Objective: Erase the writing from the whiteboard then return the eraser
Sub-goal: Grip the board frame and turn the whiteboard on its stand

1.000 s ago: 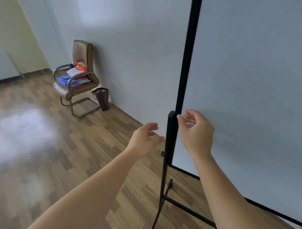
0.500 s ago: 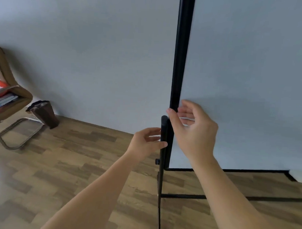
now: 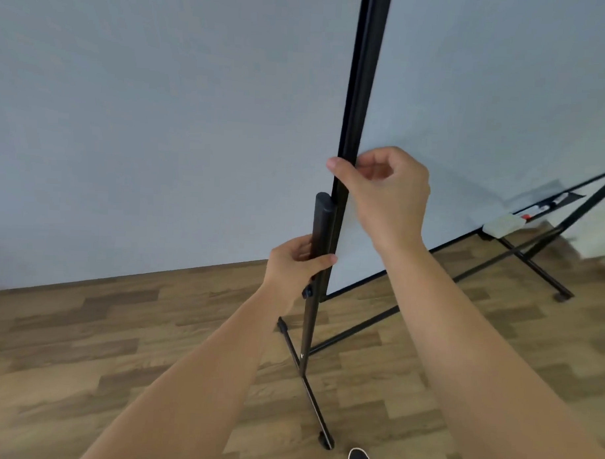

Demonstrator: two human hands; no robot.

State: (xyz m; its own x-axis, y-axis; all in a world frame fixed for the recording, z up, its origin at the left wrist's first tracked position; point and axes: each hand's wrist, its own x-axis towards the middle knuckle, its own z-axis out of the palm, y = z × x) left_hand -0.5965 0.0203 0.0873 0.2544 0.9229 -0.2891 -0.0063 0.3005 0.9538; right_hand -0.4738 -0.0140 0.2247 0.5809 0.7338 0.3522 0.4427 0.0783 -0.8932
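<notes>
Within the last second both hands have closed on the whiteboard (image 3: 487, 115): the left hand (image 3: 295, 260), open in the air before, now wraps the stand's upright post (image 3: 323, 226), and the right hand (image 3: 386, 194) pinches the black side frame (image 3: 363, 77). The view has swung right, revealing the eraser (image 3: 503, 225) on the tray (image 3: 548, 207) at far right, untouched. The board is probably being turned or steadied before erasing starts.

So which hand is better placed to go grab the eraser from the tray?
Right. The right hand pinches the board's frame, on the side of the eraser in the tray; the left hand grips the stand post, farther away.
</notes>
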